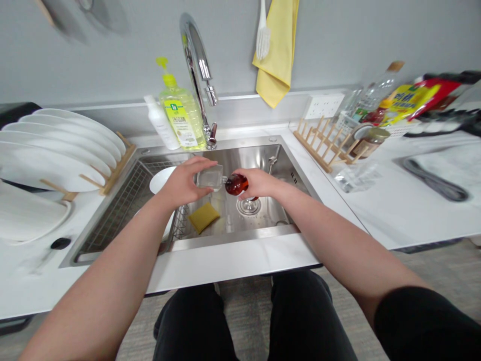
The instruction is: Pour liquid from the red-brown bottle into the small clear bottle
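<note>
Over the steel sink (263, 160), my left hand (184, 183) grips a clear, squarish glass bottle (211, 177) tilted on its side, its narrow neck pointing right. My right hand (257, 183) is closed round a reddish-brown bottle (236, 184), also tipped, its dark top towards the left. The two bottle mouths meet or nearly meet; I cannot tell whether they touch. Below them on the sink floor lies a yellow sponge (204, 217). The drain (248, 206) shows just under my right hand. Part of the brown bottle is hidden by my right fingers.
A wire rack (124, 200) with white dishes fills the sink's left side. Plates (56, 150) stand in a wooden rack at far left. Behind are a dish soap bottle (180, 113) and the faucet (203, 75). A wooden rack (326, 145) and jar (370, 143) stand right.
</note>
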The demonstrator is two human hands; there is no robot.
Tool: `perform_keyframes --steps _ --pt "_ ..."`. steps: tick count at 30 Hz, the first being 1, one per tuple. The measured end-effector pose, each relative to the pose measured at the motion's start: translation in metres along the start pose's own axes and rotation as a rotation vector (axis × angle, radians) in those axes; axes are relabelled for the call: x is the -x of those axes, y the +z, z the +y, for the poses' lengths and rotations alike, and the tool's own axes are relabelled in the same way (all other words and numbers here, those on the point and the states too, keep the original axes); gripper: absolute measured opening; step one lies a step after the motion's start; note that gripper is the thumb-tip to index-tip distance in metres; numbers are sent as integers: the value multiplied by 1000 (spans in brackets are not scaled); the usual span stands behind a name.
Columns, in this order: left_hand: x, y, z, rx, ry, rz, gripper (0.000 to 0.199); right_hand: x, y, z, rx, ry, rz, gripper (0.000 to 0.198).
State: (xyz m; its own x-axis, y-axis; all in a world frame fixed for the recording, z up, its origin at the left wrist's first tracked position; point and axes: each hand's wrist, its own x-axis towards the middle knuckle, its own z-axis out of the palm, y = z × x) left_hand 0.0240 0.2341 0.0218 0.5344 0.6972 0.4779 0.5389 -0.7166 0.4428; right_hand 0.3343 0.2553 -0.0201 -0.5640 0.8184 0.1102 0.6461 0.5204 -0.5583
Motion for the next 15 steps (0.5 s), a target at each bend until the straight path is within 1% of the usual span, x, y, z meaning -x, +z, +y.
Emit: perform_keyframes --steps 7,11,15 --pt "1 -1 1 -16 4 -9 72 -1 2 2 -1 -9 -4 91" --pt "1 -3 1 -35 -1 -1 72 0 2 -3 1 26 -8 92" --pt "1 -4 0 -41 20 7 72 2 0 -9 -28 21 -11 89"
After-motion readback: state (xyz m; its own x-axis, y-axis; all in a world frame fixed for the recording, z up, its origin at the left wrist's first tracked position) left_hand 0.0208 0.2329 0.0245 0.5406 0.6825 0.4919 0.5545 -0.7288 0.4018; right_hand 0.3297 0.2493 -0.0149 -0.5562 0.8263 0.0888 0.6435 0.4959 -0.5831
